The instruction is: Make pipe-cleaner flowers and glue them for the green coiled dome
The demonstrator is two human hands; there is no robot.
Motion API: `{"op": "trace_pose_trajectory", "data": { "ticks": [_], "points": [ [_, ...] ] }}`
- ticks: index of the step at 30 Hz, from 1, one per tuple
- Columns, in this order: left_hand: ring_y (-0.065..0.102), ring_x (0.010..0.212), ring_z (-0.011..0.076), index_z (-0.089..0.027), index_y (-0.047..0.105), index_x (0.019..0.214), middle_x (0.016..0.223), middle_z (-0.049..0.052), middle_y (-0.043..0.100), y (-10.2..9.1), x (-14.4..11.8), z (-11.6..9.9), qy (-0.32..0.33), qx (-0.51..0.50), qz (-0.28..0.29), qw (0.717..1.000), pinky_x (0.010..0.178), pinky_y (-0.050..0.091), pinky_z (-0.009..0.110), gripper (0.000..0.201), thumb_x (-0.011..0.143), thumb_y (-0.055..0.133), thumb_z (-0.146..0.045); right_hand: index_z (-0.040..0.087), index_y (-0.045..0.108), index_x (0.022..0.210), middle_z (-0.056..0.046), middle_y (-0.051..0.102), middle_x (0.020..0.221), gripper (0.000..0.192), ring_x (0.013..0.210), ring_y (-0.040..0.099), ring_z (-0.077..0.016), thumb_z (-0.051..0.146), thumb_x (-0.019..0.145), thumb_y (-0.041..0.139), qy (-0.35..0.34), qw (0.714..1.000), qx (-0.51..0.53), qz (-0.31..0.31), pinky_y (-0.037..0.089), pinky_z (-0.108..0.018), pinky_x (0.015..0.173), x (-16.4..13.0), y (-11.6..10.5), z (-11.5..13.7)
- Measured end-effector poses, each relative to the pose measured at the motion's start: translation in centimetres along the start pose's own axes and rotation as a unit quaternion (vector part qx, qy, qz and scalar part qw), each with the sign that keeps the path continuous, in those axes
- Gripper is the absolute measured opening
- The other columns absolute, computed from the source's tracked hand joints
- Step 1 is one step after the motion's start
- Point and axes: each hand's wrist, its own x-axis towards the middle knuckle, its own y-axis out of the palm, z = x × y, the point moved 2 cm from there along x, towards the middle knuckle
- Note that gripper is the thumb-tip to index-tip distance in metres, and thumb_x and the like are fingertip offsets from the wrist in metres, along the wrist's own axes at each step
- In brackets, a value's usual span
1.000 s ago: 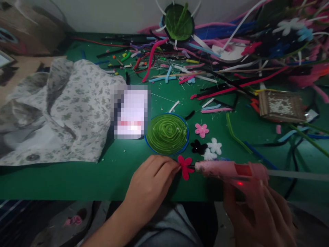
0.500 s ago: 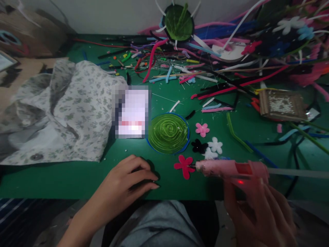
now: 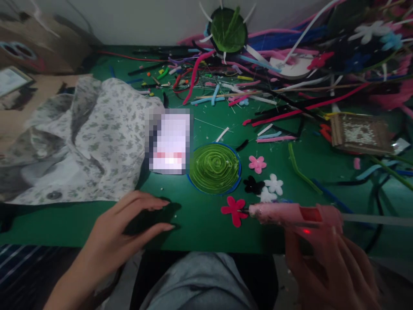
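My right hand (image 3: 332, 267) is wrapped round a pink glue gun (image 3: 280, 214) with a red light and a glue stick in its back. The gun's nozzle meets the middle of a red flower (image 3: 232, 211) lying on the green table. Over the table's near edge at the left, my left hand (image 3: 134, 226) is spread, thumb and fingers apart, holding nothing. Beyond the red flower lie a pink flower (image 3: 257, 164), a black flower (image 3: 253, 184) and white flowers (image 3: 274, 184). A coiled green disc (image 3: 215, 168) with a blue rim rests left of them.
A blurred-out phone (image 3: 171, 142) lies beside a patterned cloth (image 3: 112, 125) on the left. Several pipe cleaners (image 3: 277, 139) and scraps litter the back. At the right stands a small box (image 3: 359, 133) of white beads. A green round piece (image 3: 228, 32) leans on the wall.
My left hand has moved left, away from the red flower, and its fingers have spread. The glue gun's nozzle stays on the red flower; the whole view has shifted slightly.
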Motion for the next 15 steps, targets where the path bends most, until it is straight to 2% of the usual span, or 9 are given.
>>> {"op": "trace_pose_trajectory", "data": {
  "ticks": [3, 5, 8, 12, 15],
  "points": [
    [0.066, 0.085, 0.0210, -0.027, 0.067, 0.102, 0.096, 0.001, 0.067, -0.4, -0.3, 0.9, -0.003, 0.008, 0.011, 1.000, 0.073, 0.056, 0.030, 0.026, 0.080, 0.071, -0.040, 0.015, 0.056, 0.132, -0.010, 0.072, 0.102, 0.071, 0.075, 0.068, -0.0210, 0.012, 0.066, 0.081, 0.026, 1.000, 0.009, 0.010, 0.054, -0.029, 0.066, -0.4, -0.1, -0.1],
    [0.066, 0.084, 0.0197, -0.027, 0.069, 0.100, 0.093, 0.001, 0.067, -0.2, -0.1, 0.9, 0.008, 0.004, 0.017, 1.000, 0.071, 0.055, 0.028, 0.021, 0.081, 0.071, -0.038, 0.014, 0.058, 0.131, -0.011, 0.072, 0.102, 0.067, 0.075, 0.067, -0.0211, 0.013, 0.067, 0.081, 0.001, 1.000, 0.013, 0.003, 0.054, -0.030, 0.067, -0.6, -0.1, -0.2],
    [0.067, 0.079, 0.0167, -0.027, 0.071, 0.094, 0.088, 0.002, 0.067, 0.2, 0.3, 0.6, 0.016, -0.006, -0.008, 1.000, 0.068, 0.054, 0.025, 0.012, 0.083, 0.070, -0.032, 0.016, 0.060, 0.129, -0.011, 0.071, 0.103, 0.060, 0.078, 0.067, -0.0221, 0.009, 0.071, 0.076, -0.038, 0.999, 0.012, 0.001, 0.053, -0.031, 0.069, -0.5, -0.2, -0.1],
    [0.067, 0.075, 0.0151, -0.024, 0.071, 0.087, 0.083, 0.001, 0.068, 0.6, 0.7, 0.4, 0.014, -0.025, -0.041, 0.999, 0.067, 0.054, 0.024, 0.004, 0.084, 0.069, -0.026, 0.023, 0.063, 0.124, -0.009, 0.069, 0.109, 0.052, 0.088, 0.067, -0.0242, 0.011, 0.074, 0.073, -0.040, 0.999, 0.001, 0.036, 0.053, -0.033, 0.076, -0.4, -0.4, 0.1],
    [0.067, 0.074, 0.0150, -0.024, 0.069, 0.085, 0.082, 0.001, 0.068, 0.7, 0.6, 0.7, 0.017, -0.023, -0.049, 0.998, 0.065, 0.054, 0.024, 0.002, 0.084, 0.068, -0.024, 0.022, 0.066, 0.117, -0.009, 0.069, 0.107, 0.045, 0.090, 0.067, -0.0239, 0.014, 0.074, 0.074, -0.040, 0.998, -0.006, 0.042, 0.053, -0.032, 0.076, -0.7, -0.6, 0.1]
  ]
}}
